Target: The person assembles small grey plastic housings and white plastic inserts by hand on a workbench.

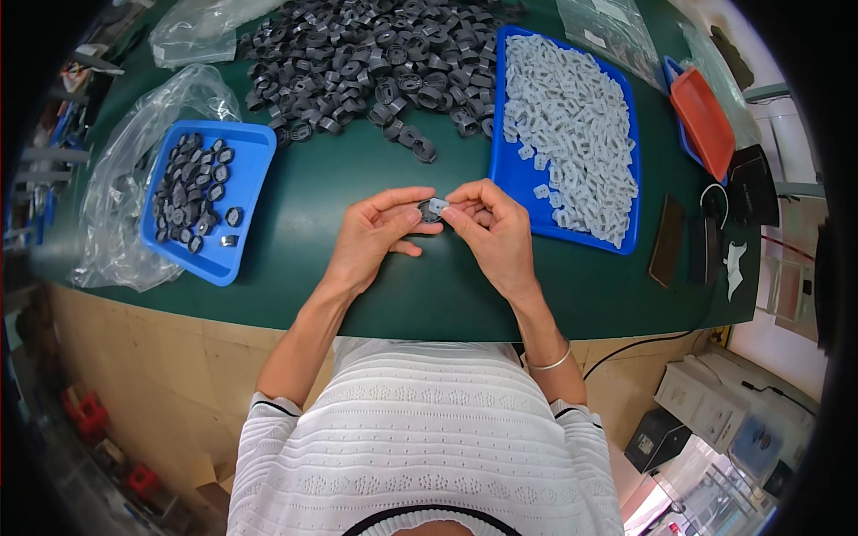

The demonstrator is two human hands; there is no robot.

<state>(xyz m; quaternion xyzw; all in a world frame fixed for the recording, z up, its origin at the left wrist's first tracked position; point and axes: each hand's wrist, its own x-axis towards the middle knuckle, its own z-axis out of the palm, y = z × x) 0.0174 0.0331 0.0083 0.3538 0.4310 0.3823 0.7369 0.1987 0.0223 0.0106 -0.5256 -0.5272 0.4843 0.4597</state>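
Black ring (428,215): pinched by left hand (372,225). White clip (438,205): pinched at ring by right hand (493,229); joining seemingly unfinished. Left of hands: dark parts (187,183), presumably done. Unused: heap (375,67) beyond, pale pieces (572,134) rightward.

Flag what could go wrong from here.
1. The small pale piece is pinched between the fingertips of the right hand; it could slip or tilt against the dark part in the left hand.
2. The right hand is close beside the blue tray; a bump might shift it.
3. The heap of dark parts lies loose on the green table; strays could scatter.
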